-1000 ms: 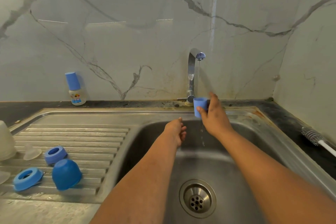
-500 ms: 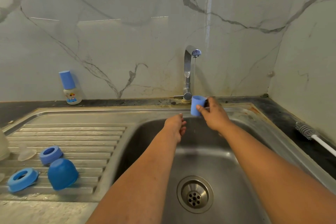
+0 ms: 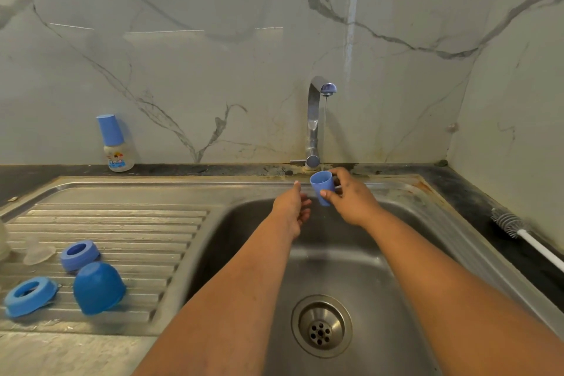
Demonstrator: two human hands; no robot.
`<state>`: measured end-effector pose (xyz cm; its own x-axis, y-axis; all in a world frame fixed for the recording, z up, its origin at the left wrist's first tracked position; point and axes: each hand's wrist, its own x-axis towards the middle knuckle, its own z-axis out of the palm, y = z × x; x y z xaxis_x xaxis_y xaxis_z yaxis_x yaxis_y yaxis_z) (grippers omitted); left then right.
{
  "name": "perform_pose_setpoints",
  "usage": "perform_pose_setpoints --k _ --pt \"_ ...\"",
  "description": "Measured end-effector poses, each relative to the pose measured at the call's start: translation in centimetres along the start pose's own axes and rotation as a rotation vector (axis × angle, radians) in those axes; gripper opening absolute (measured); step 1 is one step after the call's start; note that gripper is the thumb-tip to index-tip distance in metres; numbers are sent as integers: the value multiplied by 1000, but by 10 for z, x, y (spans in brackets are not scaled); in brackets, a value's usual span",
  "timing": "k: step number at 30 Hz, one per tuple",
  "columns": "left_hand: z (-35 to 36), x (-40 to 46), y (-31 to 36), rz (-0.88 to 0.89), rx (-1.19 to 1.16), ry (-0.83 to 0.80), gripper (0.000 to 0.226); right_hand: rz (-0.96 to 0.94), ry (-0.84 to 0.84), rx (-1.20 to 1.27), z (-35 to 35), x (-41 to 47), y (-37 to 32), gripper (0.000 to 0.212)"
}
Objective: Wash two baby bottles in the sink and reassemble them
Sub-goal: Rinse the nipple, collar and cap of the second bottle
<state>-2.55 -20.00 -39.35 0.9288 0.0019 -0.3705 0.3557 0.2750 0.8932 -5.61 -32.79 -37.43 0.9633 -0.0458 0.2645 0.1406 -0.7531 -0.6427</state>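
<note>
Tilted further since a second ago, the small blue plastic cap (image 3: 322, 191), pinched by the right hand (image 3: 351, 198) fingers, points its mouth upper-left, under the chrome tap (image 3: 314, 122), beside the slack, empty left hand (image 3: 291, 207).

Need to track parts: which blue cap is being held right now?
The small light-blue cap, pinched by the right hand below the tap. The dark-blue dome cap lies untouched on the drainboard.

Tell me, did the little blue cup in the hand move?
Yes. The right hand has carried the little blue cup a bit left, nearer the base of the tap, and tipped it more.
</note>
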Motion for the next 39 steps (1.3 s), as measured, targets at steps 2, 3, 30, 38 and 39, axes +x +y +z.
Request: perform_pose_setpoints --k 2,3,30,38,39 --pt "0 0 0 41 -23 -52 31 14 17 54 -3 -1 2 46" --pt "0 -1 1 73 -30 -80 25 3 25 62 -4 -2 3 47" --pt "0 3 1 125 96 45 29 31 -57 -241 2 5 2 54" --pt "5 -3 1 60 -10 -101 29 -32 173 39 -6 -2 -8 60" --pt "4 -3 0 53 -16 -112 28 -39 171 66 -5 -1 -9 52"
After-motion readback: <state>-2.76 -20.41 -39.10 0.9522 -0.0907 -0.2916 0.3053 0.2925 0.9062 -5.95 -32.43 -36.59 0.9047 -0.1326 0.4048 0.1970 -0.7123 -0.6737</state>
